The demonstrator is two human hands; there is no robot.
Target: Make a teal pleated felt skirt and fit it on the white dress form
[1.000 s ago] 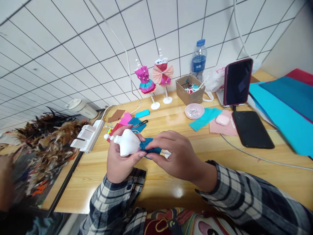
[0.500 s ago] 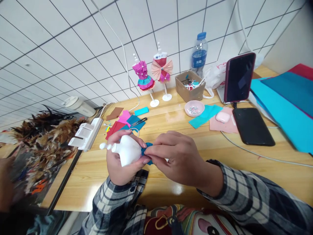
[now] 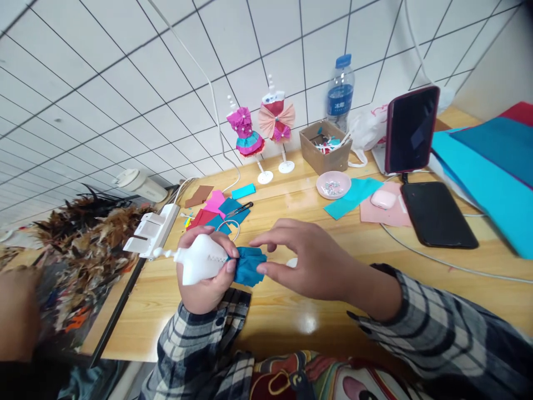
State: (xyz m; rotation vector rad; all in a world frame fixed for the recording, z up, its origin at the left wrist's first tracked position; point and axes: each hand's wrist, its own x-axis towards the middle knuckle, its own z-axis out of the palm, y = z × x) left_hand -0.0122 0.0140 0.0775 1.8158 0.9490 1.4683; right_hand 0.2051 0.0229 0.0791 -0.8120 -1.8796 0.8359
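Note:
My left hand (image 3: pixel 204 294) is closed around a small white mannequin (image 3: pixel 202 258), which lies tilted on its side with its beaded neck pointing left. A gathered teal paper skirt (image 3: pixel 250 266) wraps its lower end, and my left thumb and fingers pinch the skirt's upper edge. My right hand (image 3: pixel 312 269) is open just right of the skirt, thumb and index finger apart at the skirt's flared hem. Behind it, part of the white stand base (image 3: pixel 292 263) shows.
Coloured sheets (image 3: pixel 204 216) and small black scissors (image 3: pixel 240 209) lie beyond my left hand. Two dressed mannequins (image 3: pixel 250 133) stand by the wall, near a cardboard box (image 3: pixel 322 158) and pink dish (image 3: pixel 333 185). A phone (image 3: pixel 439 214) lies right; another person's hand (image 3: pixel 19 311) is at far left.
My right hand has let go of the teal skirt, opened and drawn back to the right. The skirt now shows fully, and the mannequin has turned and shifted left a little.

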